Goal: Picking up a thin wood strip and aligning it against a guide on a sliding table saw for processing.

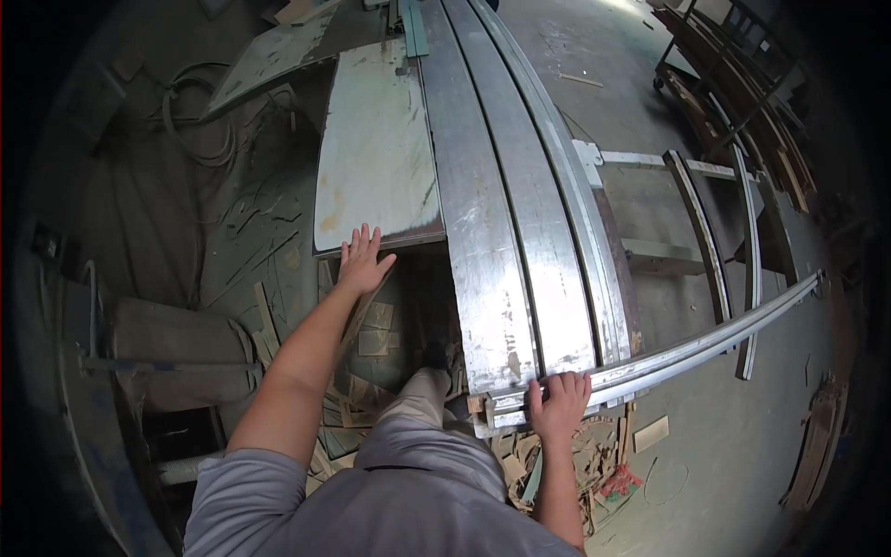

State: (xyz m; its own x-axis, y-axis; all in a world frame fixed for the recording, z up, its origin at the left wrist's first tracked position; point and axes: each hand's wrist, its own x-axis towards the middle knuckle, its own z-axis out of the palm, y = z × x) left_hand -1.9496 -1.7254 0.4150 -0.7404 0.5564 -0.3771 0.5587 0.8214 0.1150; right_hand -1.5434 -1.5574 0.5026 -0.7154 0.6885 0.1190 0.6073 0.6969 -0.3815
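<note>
My left hand (365,263) lies with its fingers spread over the near edge of a pale, stained machine table (376,153), and nothing is in it. To the right of that table runs a long metal sliding table (483,200) with dark lengthwise grooves. Across its near end lies a silvery metal fence rail (691,357), stretching off to the right. My right hand (561,404) is closed over the rail near its left end, fingers on top. A small wooden block (476,405) sits at that end of the rail.
Wood offcuts (376,330) and scraps litter the floor around my legs. A metal outrigger frame (698,232) projects from the sliding table's right side. Farther right stands a wheeled rack (733,93) of boards. On the left are a grey cloth bag (181,353) and a coiled hose (176,130).
</note>
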